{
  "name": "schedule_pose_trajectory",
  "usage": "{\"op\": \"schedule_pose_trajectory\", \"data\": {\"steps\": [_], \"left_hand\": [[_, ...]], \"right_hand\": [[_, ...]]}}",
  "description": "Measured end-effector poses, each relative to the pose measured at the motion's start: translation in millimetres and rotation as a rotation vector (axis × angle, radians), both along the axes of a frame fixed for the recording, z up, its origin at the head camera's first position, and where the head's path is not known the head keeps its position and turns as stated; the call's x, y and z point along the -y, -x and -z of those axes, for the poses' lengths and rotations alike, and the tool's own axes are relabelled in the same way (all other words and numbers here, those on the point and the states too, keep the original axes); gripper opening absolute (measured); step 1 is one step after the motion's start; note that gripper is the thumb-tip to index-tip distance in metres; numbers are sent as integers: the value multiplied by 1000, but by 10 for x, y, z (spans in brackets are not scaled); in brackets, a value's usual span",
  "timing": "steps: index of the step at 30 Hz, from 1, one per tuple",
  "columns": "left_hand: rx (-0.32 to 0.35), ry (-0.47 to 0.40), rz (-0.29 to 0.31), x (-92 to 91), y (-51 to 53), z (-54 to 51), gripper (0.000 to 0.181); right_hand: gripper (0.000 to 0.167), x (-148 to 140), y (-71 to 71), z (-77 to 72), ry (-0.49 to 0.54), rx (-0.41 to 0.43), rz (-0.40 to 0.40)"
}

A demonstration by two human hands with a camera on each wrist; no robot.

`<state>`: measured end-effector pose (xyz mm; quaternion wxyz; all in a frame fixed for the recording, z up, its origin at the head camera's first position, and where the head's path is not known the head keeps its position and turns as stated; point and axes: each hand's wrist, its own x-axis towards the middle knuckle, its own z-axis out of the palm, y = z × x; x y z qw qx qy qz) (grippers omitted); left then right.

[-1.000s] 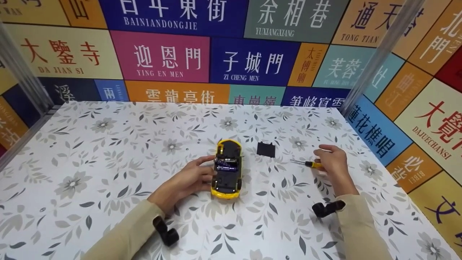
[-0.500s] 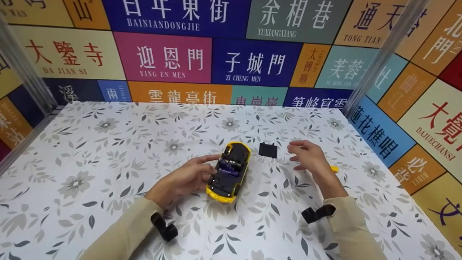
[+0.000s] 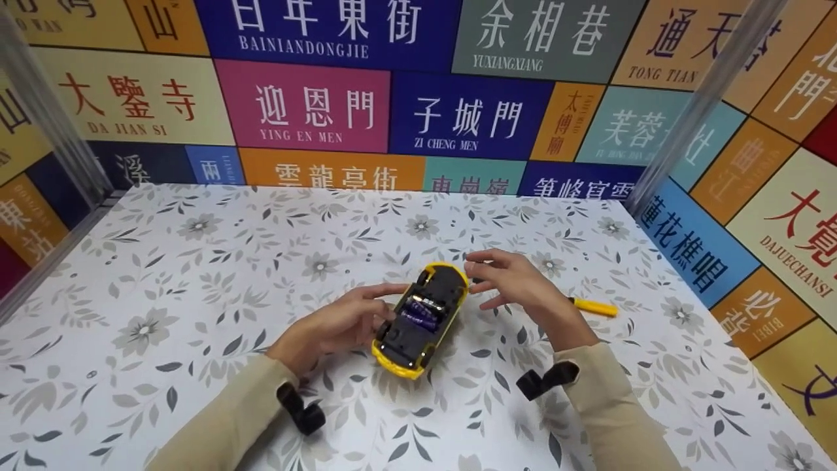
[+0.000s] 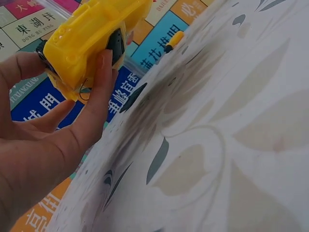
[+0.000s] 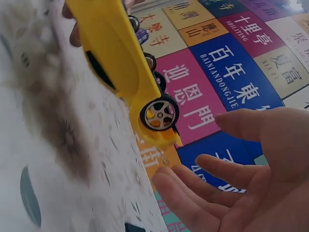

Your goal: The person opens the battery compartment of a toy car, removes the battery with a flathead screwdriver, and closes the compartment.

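Note:
My left hand (image 3: 335, 325) grips a yellow toy car (image 3: 404, 341) by its side, held up off the table with its black underside turned upward. An open compartment in the underside shows purple batteries (image 3: 418, 315). Just beyond the car's far end, my right hand (image 3: 520, 282) has its fingers spread and holds nothing; in the right wrist view a small gap parts it from the car (image 5: 116, 58). Behind the right wrist lies a screwdriver (image 3: 595, 307) with a yellow handle, its shaft hidden by the arm. The black battery cover (image 4: 133, 97) rests on the table, blocked by the right hand in the head view.
A white tablecloth (image 3: 216, 261) with grey flowers and leaves covers the table. Walls with coloured Chinese place-name panels (image 3: 301, 104) stand behind and to the right, with clear posts (image 3: 706, 111) at the corners.
My right hand has let go of the screwdriver, leaving it on the table, and moved left to the car. The left hand has lifted the car and tilted its far end rightward.

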<state>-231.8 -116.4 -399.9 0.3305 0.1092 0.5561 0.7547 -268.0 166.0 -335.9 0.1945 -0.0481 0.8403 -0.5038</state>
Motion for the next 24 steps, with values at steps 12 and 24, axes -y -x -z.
{"op": "schedule_pose_trajectory", "data": {"steps": [12,24], "left_hand": [[-9,-13,55,40,21,-6,70],[54,-14,-33,62,44,-6,67]], "right_hand": [[46,100,116,87,147,131,-64],[43,46,128,131,276,135,-29]]}}
